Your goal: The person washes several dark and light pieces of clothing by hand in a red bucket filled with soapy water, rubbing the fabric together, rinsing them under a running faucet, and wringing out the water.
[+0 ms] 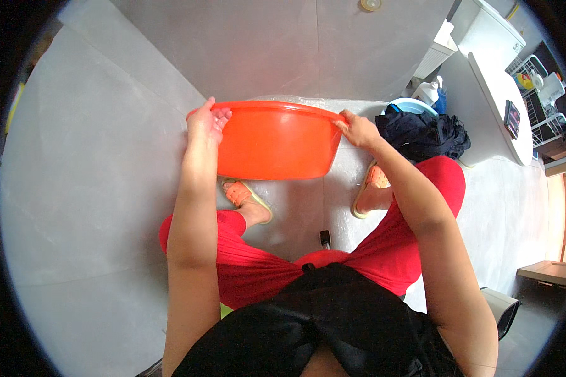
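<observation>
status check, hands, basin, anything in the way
Left hand, right hand: holding orange basin at both ends. Basin tilted, outside in view. Dark cloth heap off right, apart.

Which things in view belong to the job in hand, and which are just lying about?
In the job: orange basin; left fingers and right fingers, at opposite sides of its rim.
Apparently lying about: phone; white bottle; light-blue basin; dark clothes, untouched.

Wide plastic basin (277, 144) is uniformly orange-red; loose fabric trousers (258, 270) are plain red. Open-toed slippers (238, 193) are orange. Crumpled cloth heap (424, 135) is dark navy, round plastic tub (416, 103) pale blue.
</observation>
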A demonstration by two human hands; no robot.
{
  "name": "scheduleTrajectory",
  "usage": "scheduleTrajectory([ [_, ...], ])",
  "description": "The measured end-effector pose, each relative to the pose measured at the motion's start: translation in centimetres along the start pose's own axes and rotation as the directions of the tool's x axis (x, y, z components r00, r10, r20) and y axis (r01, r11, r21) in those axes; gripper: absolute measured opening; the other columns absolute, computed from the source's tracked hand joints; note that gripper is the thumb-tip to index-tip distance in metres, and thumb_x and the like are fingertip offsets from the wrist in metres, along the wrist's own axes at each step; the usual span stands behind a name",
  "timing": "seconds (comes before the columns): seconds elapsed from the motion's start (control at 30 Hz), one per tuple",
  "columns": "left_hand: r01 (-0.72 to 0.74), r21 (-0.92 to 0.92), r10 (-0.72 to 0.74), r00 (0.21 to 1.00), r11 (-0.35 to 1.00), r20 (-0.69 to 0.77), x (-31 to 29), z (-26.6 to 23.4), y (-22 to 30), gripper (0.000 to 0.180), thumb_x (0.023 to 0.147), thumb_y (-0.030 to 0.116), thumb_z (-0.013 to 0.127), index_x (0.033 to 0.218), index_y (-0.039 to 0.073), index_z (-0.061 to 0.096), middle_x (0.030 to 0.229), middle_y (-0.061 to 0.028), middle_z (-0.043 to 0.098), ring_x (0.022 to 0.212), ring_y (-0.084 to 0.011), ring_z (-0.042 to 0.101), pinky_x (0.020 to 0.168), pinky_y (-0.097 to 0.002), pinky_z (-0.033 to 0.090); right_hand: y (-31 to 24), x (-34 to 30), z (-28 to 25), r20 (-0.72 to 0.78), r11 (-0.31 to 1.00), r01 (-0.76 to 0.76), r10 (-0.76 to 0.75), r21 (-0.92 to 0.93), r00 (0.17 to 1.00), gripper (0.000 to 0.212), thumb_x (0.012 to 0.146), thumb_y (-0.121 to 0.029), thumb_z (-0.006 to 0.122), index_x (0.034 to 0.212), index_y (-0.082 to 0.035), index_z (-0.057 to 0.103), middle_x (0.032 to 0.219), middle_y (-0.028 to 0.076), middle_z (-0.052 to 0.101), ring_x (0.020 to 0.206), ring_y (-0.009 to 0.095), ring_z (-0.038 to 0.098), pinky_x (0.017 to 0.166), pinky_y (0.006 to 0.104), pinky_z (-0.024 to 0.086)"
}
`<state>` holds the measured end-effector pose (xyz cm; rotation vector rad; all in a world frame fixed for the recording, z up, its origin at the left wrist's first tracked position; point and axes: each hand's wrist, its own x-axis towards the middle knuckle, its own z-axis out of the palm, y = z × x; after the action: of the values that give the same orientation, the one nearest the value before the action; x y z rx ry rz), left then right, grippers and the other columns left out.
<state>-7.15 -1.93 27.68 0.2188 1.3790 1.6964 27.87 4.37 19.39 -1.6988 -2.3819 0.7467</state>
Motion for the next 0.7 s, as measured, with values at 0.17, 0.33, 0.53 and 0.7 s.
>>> scheduleTrajectory([
  [0.17,-0.092,0.174,0.061,0.983,0.980,0.176,-3.5,5.9,2.2,0.021,0.086,0.007,0.057,0.099,-0.004,0.045,0.076,-0.0124,0.051,0.065,-0.0268,0.061,0.063,-0.0366,0.058,1.9,-2.2,2.1,-0.068,0.956,0.242,-0.256,-0.167,0.964,0.051,0.094,-0.049,0.035,0.109,-0.007,0.059,0.097,0.024,0.063,0.095,0.039,0.060,0.084,0.0455,0.047],
  [0.33,-0.098,0.202,0.035,0.955,0.975,0.296,-3.6,10.4,4.4,0.026,0.085,0.008,0.058,0.101,-0.006,0.044,0.085,-0.0192,0.055,0.070,-0.0287,0.064,0.066,-0.0343,0.059,2.6,-3.0,3.0,-0.049,0.886,0.195,-0.193,0.420,0.980,0.055,0.094,-0.046,0.037,0.105,0.003,0.059,0.093,0.025,0.064,0.092,0.041,0.060,0.082,0.0423,0.047],
  [0.53,-0.088,0.192,0.005,0.918,0.977,0.396,-3.3,15.5,8.2,0.034,0.088,0.008,0.052,0.108,-0.015,0.037,0.096,-0.0239,0.049,0.073,-0.0295,0.063,0.073,-0.0348,0.060,0.3,-3.7,0.9,-0.045,0.480,0.102,-0.130,0.872,0.990,0.049,0.098,-0.040,0.040,0.107,0.004,0.060,0.092,0.006,0.065,0.081,0.013,0.056,0.078,0.0299,0.046],
  [0.7,-0.138,0.196,0.060,0.931,0.971,0.361,-3.7,17.7,8.8,0.030,0.087,0.008,0.053,0.104,-0.014,0.039,0.093,-0.0228,0.050,0.077,-0.0292,0.062,0.070,-0.0365,0.060,0.3,-3.1,-0.2,-0.116,0.505,0.139,-0.077,0.851,0.990,0.050,0.097,-0.042,0.040,0.099,0.004,0.060,0.082,0.007,0.064,0.075,0.013,0.056,0.073,0.0317,0.048],
])
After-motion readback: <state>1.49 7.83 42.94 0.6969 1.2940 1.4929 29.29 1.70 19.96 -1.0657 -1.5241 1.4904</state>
